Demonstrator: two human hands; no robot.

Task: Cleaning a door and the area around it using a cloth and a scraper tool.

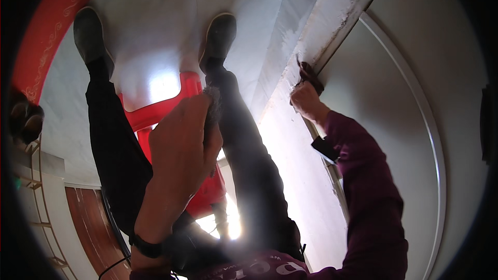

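Note:
My left hand [181, 148] is raised in front of my body, its fingers closed round a grey, fuzzy clump [212, 105] that looks like steel wool. Only the clump's upper end shows beside my fingers. Off to the right, my right hand [307, 99] reaches out to a rough, pale frame edge [306, 46]. It is closed on a dark brown object [311, 77], held against or close to that edge. Shadow hides what kind of object this is. A dark, flat, rectangular thing [326, 150] sits beside my right wrist.
A red plastic stool [155, 114] stands between my legs. A pale door panel [384, 103] with a curved-looking light strip [425, 109] fills the right side. At the left are a red printed surface [44, 36], a ladder-like frame [41, 202] and a brown wooden panel [93, 223].

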